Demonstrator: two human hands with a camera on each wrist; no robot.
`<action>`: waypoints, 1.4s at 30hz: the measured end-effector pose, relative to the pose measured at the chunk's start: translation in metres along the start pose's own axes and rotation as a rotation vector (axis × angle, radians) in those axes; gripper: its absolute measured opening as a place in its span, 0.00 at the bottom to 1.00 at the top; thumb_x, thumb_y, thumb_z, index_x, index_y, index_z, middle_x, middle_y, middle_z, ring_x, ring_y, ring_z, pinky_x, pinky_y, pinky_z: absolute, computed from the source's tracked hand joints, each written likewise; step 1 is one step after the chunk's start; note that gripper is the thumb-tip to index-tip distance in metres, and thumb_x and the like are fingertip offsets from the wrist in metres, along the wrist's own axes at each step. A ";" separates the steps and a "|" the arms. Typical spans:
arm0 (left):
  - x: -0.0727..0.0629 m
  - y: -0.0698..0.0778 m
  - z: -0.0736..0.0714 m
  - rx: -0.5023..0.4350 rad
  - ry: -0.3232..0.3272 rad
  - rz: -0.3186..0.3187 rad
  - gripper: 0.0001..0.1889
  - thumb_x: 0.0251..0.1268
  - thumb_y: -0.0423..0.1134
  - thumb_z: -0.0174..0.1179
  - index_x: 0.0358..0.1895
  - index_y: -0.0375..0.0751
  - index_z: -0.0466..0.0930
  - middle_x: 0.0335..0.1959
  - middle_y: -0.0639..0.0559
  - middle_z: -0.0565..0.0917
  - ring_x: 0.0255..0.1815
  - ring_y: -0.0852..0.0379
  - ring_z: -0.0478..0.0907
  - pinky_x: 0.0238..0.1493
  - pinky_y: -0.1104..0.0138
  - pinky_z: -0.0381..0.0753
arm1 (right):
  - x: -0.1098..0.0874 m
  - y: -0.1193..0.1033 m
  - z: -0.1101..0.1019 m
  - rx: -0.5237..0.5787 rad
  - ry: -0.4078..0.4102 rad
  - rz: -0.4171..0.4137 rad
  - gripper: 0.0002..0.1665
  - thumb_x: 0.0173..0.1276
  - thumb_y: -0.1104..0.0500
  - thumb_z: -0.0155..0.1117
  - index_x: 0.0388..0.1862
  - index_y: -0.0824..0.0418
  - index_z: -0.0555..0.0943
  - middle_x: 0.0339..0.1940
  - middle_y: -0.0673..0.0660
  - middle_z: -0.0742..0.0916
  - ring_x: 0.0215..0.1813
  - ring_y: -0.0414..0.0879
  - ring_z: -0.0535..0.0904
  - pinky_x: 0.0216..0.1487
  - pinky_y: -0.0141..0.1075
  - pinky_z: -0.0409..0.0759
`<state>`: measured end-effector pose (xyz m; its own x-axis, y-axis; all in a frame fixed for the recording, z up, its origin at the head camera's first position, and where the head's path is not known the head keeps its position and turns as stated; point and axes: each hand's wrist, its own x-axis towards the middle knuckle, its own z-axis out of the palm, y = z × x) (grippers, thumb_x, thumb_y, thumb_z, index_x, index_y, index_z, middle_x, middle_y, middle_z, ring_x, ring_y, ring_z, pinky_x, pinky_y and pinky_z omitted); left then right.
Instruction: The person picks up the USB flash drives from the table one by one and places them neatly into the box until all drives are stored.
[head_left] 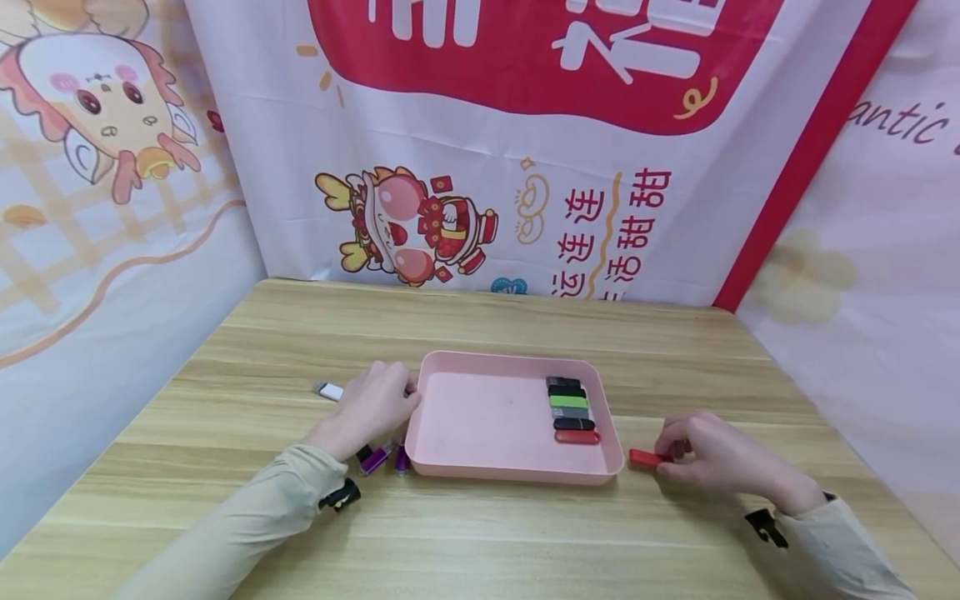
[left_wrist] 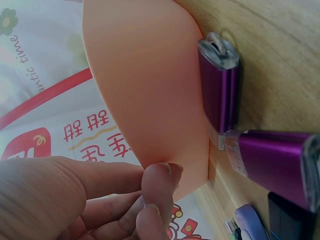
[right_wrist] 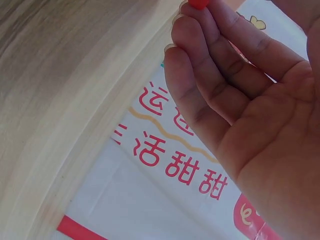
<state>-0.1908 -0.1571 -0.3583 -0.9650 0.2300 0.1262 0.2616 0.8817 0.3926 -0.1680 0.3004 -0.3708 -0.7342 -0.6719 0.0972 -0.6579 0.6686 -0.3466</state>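
A pink tray (head_left: 480,471) lies on the wooden table. My left hand (head_left: 375,404) is at its left side, and in the left wrist view thumb and fingertips pinch the tray's rim. To the right of the tray, my right hand (head_left: 705,457) holds a red USB stick (head_left: 643,459) between thumb and fingers, low over the table. Only a bit of that red stick (right_wrist: 198,3) shows at the top of the right wrist view. Inside the tray, several USB sticks form a column along the right side, among them a green stick (head_left: 568,402) and a red-edged one (head_left: 577,437).
Left of the tray lie two purple USB sticks (left_wrist: 220,90), a black stick (left_wrist: 290,217) and a blue one (left_wrist: 250,220). A white stick (head_left: 330,391) sticks out beyond my left hand. Printed cloth (head_left: 465,142) hangs behind the table (head_left: 480,542).
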 end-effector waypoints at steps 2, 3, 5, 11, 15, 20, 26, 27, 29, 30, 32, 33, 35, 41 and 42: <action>0.000 0.000 0.000 0.002 0.002 0.002 0.22 0.64 0.35 0.57 0.12 0.46 0.62 0.10 0.58 0.59 0.12 0.62 0.59 0.14 0.67 0.55 | 0.000 0.000 -0.001 0.000 0.010 -0.008 0.10 0.55 0.64 0.75 0.30 0.49 0.84 0.27 0.38 0.79 0.30 0.35 0.76 0.31 0.36 0.78; 0.000 0.000 0.000 0.003 0.002 0.001 0.22 0.64 0.35 0.57 0.12 0.46 0.62 0.10 0.58 0.59 0.12 0.62 0.59 0.14 0.67 0.55 | 0.001 0.000 -0.002 0.001 0.013 -0.015 0.10 0.55 0.64 0.75 0.30 0.49 0.84 0.27 0.38 0.79 0.30 0.35 0.76 0.31 0.36 0.78; 0.001 0.000 0.000 0.004 0.001 0.000 0.21 0.64 0.35 0.57 0.12 0.46 0.63 0.10 0.58 0.59 0.12 0.62 0.59 0.14 0.67 0.55 | 0.001 0.001 -0.003 0.004 0.015 -0.021 0.10 0.55 0.63 0.75 0.30 0.49 0.84 0.28 0.38 0.79 0.30 0.35 0.76 0.31 0.36 0.78; 0.000 0.001 0.000 0.001 -0.003 -0.009 0.21 0.64 0.35 0.57 0.12 0.45 0.65 0.09 0.58 0.62 0.12 0.61 0.62 0.14 0.67 0.57 | 0.003 0.001 -0.006 -0.003 0.021 -0.036 0.10 0.55 0.64 0.75 0.31 0.50 0.84 0.28 0.38 0.79 0.30 0.37 0.77 0.31 0.36 0.79; -0.001 0.002 0.000 0.003 -0.003 -0.011 0.21 0.64 0.35 0.58 0.12 0.45 0.66 0.10 0.57 0.64 0.12 0.60 0.64 0.14 0.66 0.58 | 0.005 0.001 -0.010 -0.012 0.027 -0.029 0.11 0.55 0.64 0.76 0.31 0.49 0.85 0.28 0.37 0.79 0.30 0.37 0.77 0.32 0.37 0.79; -0.001 0.001 0.000 0.010 0.004 -0.005 0.21 0.63 0.35 0.58 0.11 0.46 0.66 0.09 0.57 0.62 0.13 0.61 0.63 0.14 0.66 0.58 | 0.005 0.004 -0.015 -0.024 0.099 -0.116 0.13 0.53 0.66 0.76 0.29 0.49 0.83 0.28 0.38 0.80 0.29 0.37 0.78 0.30 0.36 0.79; 0.000 0.001 0.000 0.014 0.010 0.003 0.22 0.63 0.35 0.57 0.11 0.46 0.63 0.09 0.58 0.59 0.12 0.62 0.60 0.14 0.67 0.55 | 0.008 0.006 -0.024 -0.063 0.128 -0.150 0.12 0.52 0.65 0.76 0.29 0.50 0.83 0.27 0.37 0.79 0.28 0.38 0.77 0.29 0.36 0.78; 0.000 0.001 0.000 0.012 0.009 0.004 0.22 0.64 0.35 0.57 0.11 0.46 0.63 0.09 0.58 0.59 0.12 0.62 0.59 0.14 0.67 0.55 | 0.009 0.006 -0.025 -0.070 0.121 -0.143 0.11 0.53 0.64 0.76 0.29 0.50 0.83 0.28 0.37 0.79 0.28 0.38 0.77 0.29 0.36 0.78; -0.001 0.001 -0.001 0.007 0.005 0.005 0.22 0.64 0.35 0.57 0.11 0.46 0.63 0.09 0.58 0.59 0.12 0.62 0.59 0.14 0.67 0.55 | 0.010 0.005 -0.028 -0.075 0.108 -0.124 0.10 0.54 0.63 0.76 0.29 0.50 0.84 0.28 0.37 0.79 0.29 0.38 0.77 0.30 0.36 0.78; -0.001 0.001 -0.001 0.005 0.005 0.005 0.22 0.64 0.35 0.57 0.11 0.46 0.63 0.09 0.58 0.59 0.12 0.62 0.59 0.14 0.67 0.55 | 0.011 0.004 -0.029 -0.078 0.106 -0.116 0.10 0.54 0.62 0.76 0.29 0.49 0.84 0.28 0.37 0.79 0.29 0.38 0.77 0.30 0.36 0.78; -0.001 0.001 -0.001 0.002 0.004 0.009 0.22 0.64 0.34 0.57 0.11 0.46 0.63 0.09 0.58 0.60 0.12 0.62 0.59 0.14 0.67 0.55 | 0.013 0.004 -0.031 -0.085 0.109 -0.109 0.10 0.54 0.62 0.76 0.29 0.49 0.84 0.27 0.36 0.79 0.29 0.38 0.77 0.30 0.36 0.78; -0.001 0.002 -0.002 -0.001 0.004 0.009 0.22 0.64 0.34 0.57 0.11 0.46 0.63 0.09 0.58 0.60 0.12 0.62 0.59 0.14 0.67 0.55 | 0.014 0.003 -0.032 -0.092 0.111 -0.111 0.10 0.54 0.62 0.77 0.29 0.49 0.84 0.27 0.37 0.79 0.29 0.37 0.77 0.30 0.36 0.78; -0.001 0.002 -0.002 -0.003 0.005 0.010 0.21 0.64 0.34 0.57 0.12 0.46 0.64 0.09 0.58 0.60 0.12 0.62 0.60 0.14 0.67 0.55 | 0.016 0.003 -0.034 -0.100 0.117 -0.121 0.10 0.53 0.62 0.77 0.29 0.49 0.84 0.27 0.37 0.79 0.29 0.37 0.77 0.30 0.35 0.78; -0.001 0.000 -0.001 -0.008 -0.001 0.006 0.22 0.64 0.34 0.57 0.11 0.46 0.63 0.09 0.58 0.60 0.12 0.62 0.60 0.14 0.68 0.56 | 0.021 0.001 -0.038 -0.098 0.123 -0.137 0.09 0.54 0.62 0.77 0.29 0.50 0.84 0.28 0.36 0.79 0.29 0.36 0.76 0.30 0.36 0.78; -0.001 0.000 0.000 -0.005 0.001 0.007 0.22 0.64 0.34 0.57 0.11 0.47 0.63 0.09 0.58 0.60 0.12 0.62 0.60 0.14 0.67 0.56 | 0.021 0.001 -0.039 -0.096 0.125 -0.136 0.09 0.54 0.62 0.76 0.29 0.50 0.84 0.28 0.36 0.79 0.29 0.36 0.76 0.30 0.36 0.78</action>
<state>-0.1895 -0.1575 -0.3580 -0.9631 0.2359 0.1298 0.2685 0.8781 0.3961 -0.1908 0.2988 -0.3328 -0.6485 -0.7176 0.2539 -0.7611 0.6056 -0.2324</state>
